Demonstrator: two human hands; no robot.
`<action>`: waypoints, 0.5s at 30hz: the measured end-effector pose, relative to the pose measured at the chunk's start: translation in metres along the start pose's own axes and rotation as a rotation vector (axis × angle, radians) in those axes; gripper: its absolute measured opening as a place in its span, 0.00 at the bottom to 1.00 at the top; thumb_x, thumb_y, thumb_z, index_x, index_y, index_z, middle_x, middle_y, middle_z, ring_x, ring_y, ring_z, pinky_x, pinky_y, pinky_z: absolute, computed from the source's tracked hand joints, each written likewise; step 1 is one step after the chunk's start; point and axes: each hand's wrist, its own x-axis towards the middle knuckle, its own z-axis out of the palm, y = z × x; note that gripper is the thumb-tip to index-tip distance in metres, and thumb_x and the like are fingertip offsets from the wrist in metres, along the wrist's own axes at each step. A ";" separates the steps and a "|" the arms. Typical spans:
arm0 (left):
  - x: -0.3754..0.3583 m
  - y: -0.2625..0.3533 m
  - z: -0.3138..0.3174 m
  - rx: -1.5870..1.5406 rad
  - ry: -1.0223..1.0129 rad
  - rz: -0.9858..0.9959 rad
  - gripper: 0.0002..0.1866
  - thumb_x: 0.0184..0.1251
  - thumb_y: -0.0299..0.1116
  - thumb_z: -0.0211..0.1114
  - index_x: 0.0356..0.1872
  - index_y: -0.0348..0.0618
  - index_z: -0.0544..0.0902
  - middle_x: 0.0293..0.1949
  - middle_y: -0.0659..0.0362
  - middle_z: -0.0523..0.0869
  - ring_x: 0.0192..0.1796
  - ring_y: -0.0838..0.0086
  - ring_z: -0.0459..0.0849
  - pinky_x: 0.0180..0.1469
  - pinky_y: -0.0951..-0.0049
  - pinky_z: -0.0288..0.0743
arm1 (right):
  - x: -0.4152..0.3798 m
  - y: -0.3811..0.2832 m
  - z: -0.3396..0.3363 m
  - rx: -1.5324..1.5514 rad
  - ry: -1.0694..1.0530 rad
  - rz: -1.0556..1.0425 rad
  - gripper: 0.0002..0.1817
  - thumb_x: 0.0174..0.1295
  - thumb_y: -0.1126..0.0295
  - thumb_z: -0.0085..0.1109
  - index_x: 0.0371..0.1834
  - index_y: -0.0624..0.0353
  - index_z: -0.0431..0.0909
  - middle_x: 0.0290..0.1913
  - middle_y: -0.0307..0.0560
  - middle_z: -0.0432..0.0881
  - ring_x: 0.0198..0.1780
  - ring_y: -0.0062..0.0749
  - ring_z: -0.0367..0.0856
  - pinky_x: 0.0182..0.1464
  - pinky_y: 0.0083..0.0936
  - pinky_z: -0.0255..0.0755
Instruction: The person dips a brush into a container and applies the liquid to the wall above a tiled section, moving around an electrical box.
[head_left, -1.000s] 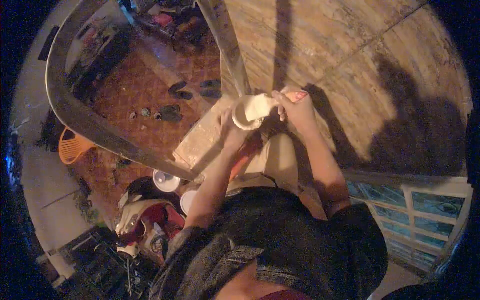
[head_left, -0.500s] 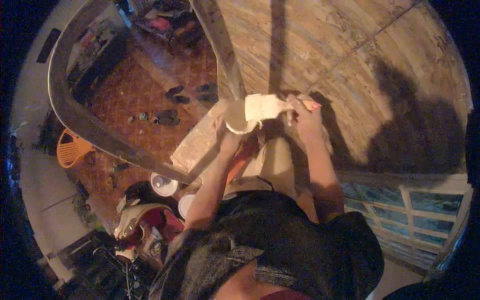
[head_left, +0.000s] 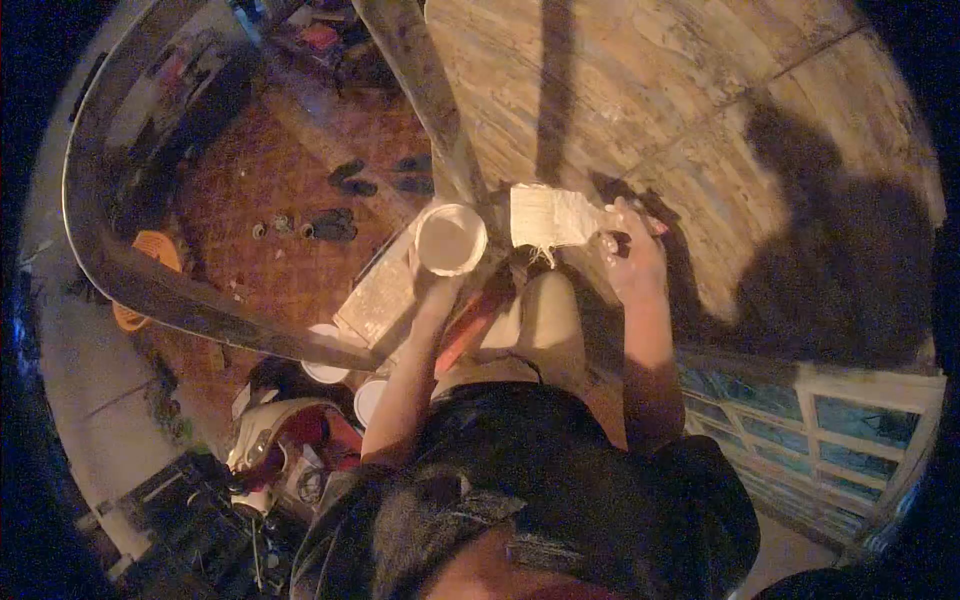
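Observation:
My left hand [head_left: 438,285] is closed around a round paint cup [head_left: 452,241], whose open top faces me and shows pale paint inside. A wide paintbrush [head_left: 555,215] is gripped by its handle in my right hand [head_left: 632,255]. Its bristles are coated in cream paint, and loose strands hang from the lower edge. The brush points left and is apart from the cup. Pale smears show on the fingers of my right hand. Beyond the brush stands a wood-patterned wall [head_left: 640,100], with my shadow falling across its right side.
A curved rail [head_left: 200,312] sweeps round the left. Below lie a reddish floor [head_left: 260,180], dark footwear [head_left: 330,224], an orange chair [head_left: 150,255] and a red-and-white motorbike [head_left: 300,440]. White lids or tubs [head_left: 325,352] sit by my left arm. A window grille [head_left: 850,425] is at right.
The brush has moved right, away from the cup, which it overlapped before. The cup is now slightly farther left, with its opening turned more fully toward me.

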 end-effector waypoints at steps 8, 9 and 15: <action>-0.009 0.001 -0.015 -0.148 -0.198 -0.105 0.46 0.45 0.39 0.79 0.65 0.41 0.62 0.59 0.46 0.73 0.60 0.59 0.74 0.64 0.64 0.67 | -0.011 -0.027 0.031 0.349 0.084 0.215 0.10 0.62 0.69 0.63 0.45 0.57 0.79 0.39 0.41 0.79 0.31 0.22 0.73 0.24 0.16 0.64; -0.010 0.007 -0.022 -0.180 -0.220 -0.118 0.47 0.46 0.38 0.78 0.66 0.41 0.60 0.59 0.45 0.72 0.61 0.59 0.73 0.64 0.64 0.66 | -0.011 -0.028 0.033 0.381 0.077 0.207 0.11 0.62 0.69 0.62 0.46 0.57 0.79 0.41 0.41 0.79 0.33 0.23 0.73 0.24 0.15 0.65; -0.026 0.037 -0.072 0.050 -0.093 0.191 0.56 0.44 0.38 0.81 0.69 0.34 0.51 0.65 0.46 0.63 0.66 0.56 0.66 0.70 0.64 0.60 | 0.035 0.031 -0.005 -0.149 -0.094 -0.097 0.22 0.57 0.78 0.60 0.57 0.60 0.75 0.51 0.45 0.79 0.48 0.34 0.76 0.48 0.24 0.72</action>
